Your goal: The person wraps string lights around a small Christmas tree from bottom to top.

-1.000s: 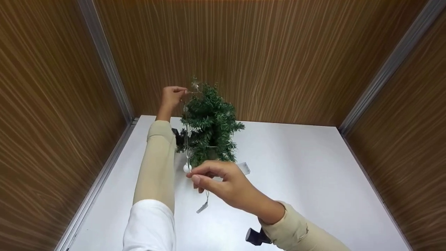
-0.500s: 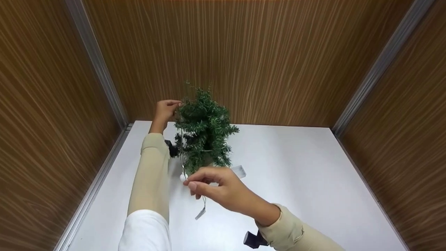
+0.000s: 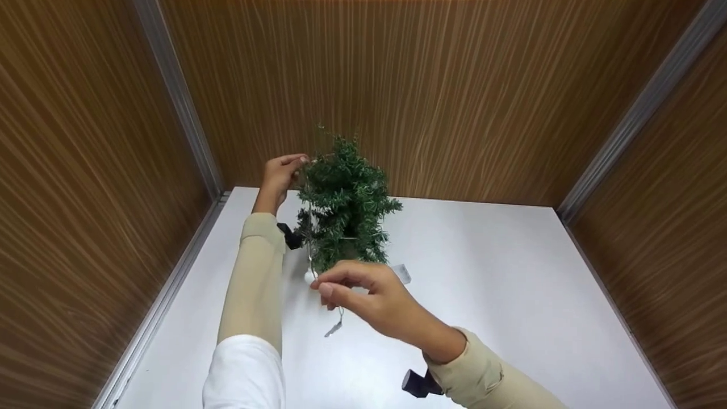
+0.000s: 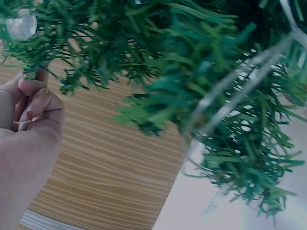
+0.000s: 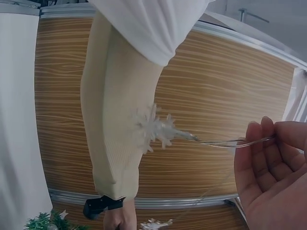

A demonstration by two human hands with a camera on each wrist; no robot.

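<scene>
Brown walls (image 3: pixel 454 113) enclose our white surface (image 3: pixel 483 295); left of centre, our left hand (image 3: pixel 279 175) and right hand (image 3: pixel 372 292) pinch the string (image 5: pixel 220 143) beside the tree (image 3: pixel 355 199). We judge it light, bendy and fragile, best held between snowflakes (image 5: pixel 156 130).

Green bushy tree (image 3: pixel 349 196) covered in rough, plastic-looking needles. Clear spiky plastic-looking snowflake (image 5: pixel 157 130) fixed to thin, shiny, smooth silvery wire (image 5: pixel 218 143). Brown striped wood-look walls (image 3: pixel 397 91) edged with smooth grey metal rails (image 3: pixel 183 102). White flat tabletop (image 3: pixel 483 272) finished smooth, softly glossy. Long beige sleeve (image 3: pixel 253 284) made of matt cloth; loose white sleeve (image 3: pixel 244 372) made of soft-looking matt cloth.
</scene>
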